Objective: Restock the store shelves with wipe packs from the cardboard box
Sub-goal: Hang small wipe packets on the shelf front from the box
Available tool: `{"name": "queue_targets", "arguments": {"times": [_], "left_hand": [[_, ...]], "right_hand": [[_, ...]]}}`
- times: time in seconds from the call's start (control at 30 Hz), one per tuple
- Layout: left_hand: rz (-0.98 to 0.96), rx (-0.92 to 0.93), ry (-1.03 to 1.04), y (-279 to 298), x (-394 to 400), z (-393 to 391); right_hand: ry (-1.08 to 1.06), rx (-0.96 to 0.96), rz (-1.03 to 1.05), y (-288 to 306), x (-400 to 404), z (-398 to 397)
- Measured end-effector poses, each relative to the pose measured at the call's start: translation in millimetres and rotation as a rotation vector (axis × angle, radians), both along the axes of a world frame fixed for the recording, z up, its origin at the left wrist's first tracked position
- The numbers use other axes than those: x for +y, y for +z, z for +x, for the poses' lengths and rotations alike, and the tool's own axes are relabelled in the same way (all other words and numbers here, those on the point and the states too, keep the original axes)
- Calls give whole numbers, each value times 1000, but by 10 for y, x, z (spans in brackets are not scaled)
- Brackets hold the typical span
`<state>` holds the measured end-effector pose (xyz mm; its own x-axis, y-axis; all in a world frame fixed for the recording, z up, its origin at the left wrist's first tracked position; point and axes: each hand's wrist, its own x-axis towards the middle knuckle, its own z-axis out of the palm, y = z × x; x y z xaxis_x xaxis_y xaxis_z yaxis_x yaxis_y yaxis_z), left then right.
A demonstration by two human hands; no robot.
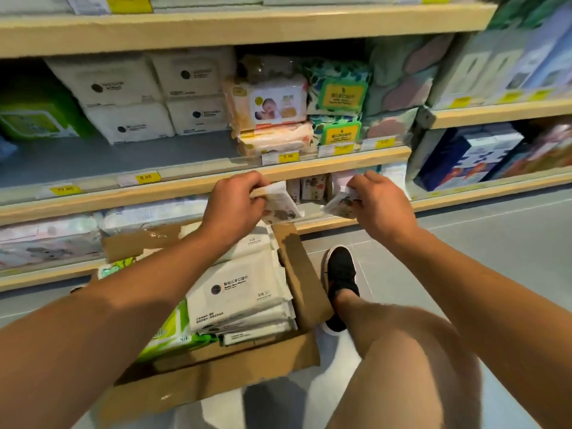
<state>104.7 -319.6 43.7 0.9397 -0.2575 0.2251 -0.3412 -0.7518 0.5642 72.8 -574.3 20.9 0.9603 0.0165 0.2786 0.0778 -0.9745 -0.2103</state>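
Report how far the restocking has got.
Done: some small packs already stand on the low shelf. In hand: the left hand and right hand each hold a small pack in front of that shelf. Left: the box still holds many white packs and green ones.

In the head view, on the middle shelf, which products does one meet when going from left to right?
Green pack → white packs → baby-picture packs → leaf-pattern packs with yellow labels → blurred pastel packs.
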Motion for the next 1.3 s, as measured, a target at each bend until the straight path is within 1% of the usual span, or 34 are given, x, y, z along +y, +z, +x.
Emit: {"name": "queue_targets", "arguments": {"times": [0.1,0.23,0.33,0.47,0.53,0.63,0.7,0.87,1.0,1.13,1.3], "left_hand": [[19,42,-19,-223,-156,220],[60,64,-41,-551,-294,501],[79,98,-48,-801,-340,688],[114,120,-2,-1038,-382,986],[118,93,-15,-1134,-405,1094],[112,-16,-88,-1255,-450,1169],[134,-24,-129,-1315,-475,1194],[169,35,-79,-1368,-495,1262],[182,49,-59,-1361,-511,1273],[188,48,-42,-1375,-511,1263],[198,30,-29,-1395,-501,1265]], "right_hand": [[6,14,-18,-318,-126,241],[40,-46,-32,-759,-157,590],[64,-56,-101,-1103,-172,871],[69,-48,-169,-1487,-175,1179],[71,-48,-184,-1671,-169,1315],[38,-35,-213,-1925,-148,1488],[20,-22,-220,-2059,-131,1546],[-15,45,-232,-2264,-74,1630],[-55,13,-244,-2304,-49,1658],[-104,21,-251,-2273,-48,1691],[-102,-8,-159,-2332,-31,1713]]}}
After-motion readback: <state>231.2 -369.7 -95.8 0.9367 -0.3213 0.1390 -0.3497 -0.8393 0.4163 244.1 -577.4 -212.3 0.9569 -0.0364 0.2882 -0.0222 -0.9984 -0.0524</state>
